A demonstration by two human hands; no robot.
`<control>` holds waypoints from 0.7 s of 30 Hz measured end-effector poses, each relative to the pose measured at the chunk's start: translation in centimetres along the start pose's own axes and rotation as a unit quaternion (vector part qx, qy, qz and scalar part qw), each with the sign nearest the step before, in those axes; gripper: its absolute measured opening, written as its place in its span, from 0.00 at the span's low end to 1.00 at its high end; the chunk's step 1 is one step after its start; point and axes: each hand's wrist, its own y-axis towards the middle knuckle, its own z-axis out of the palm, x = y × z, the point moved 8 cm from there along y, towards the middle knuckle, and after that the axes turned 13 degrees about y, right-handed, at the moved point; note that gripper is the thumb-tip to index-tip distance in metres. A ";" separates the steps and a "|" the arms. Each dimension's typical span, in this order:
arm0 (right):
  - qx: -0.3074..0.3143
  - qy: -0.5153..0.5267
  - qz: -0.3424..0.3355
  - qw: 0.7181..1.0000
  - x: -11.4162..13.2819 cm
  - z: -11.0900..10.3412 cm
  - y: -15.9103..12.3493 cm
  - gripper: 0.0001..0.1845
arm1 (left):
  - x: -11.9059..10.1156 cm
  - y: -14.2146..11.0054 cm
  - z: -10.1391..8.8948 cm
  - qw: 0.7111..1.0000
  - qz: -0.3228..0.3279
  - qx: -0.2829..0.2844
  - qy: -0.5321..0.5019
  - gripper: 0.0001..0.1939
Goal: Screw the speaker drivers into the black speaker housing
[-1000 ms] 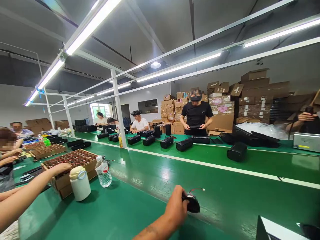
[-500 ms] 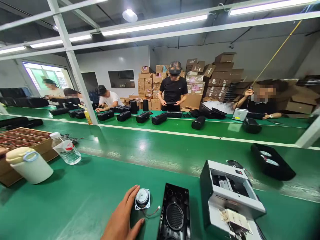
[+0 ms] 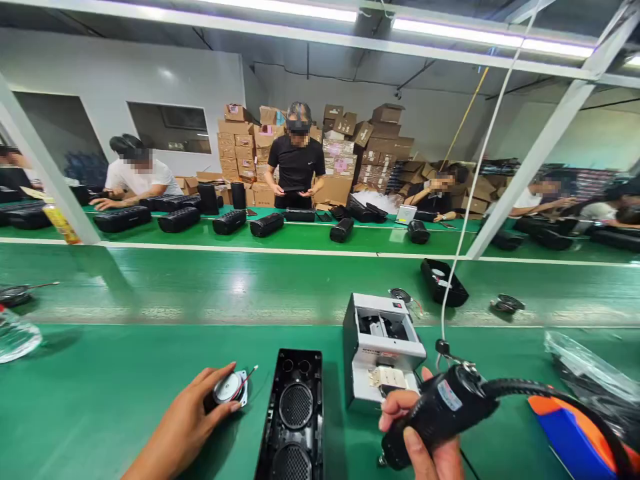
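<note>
Now my right hand (image 3: pixel 425 440) has come in gripping the electric screwdriver (image 3: pixel 440 413), while my left hand (image 3: pixel 193 417) pinches the small speaker (image 3: pixel 229 388) beside the black case (image 3: pixel 295 420), ready to fit.

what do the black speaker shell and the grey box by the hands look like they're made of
Speaker shell: apparently matte black moulded plastic, judging by its round mesh grilles. Grey box: probably painted sheet metal or hard plastic, given its flat, sharp-edged panels.

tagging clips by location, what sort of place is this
Most likely a speaker assembly line in a factory: long green benches, rows of black speakers beside seated workers, stacked cartons, and a powered screwdriver in the right hand.
</note>
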 end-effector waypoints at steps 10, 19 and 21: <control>-0.027 0.023 -0.007 0.999 1.6 -1.9 2.8 0.26 | -5.0 1.3 -0.5 0.981 -0.052 0.030 -0.187 0.50; -0.022 -0.001 -0.202 0.979 8.7 1.6 7.8 0.32 | -13.7 1.3 -0.1 0.983 0.180 0.034 -0.029 0.23; -0.004 -0.008 -0.205 0.979 8.1 2.1 7.6 0.30 | -14.1 1.8 0.8 0.976 0.214 0.035 0.002 0.24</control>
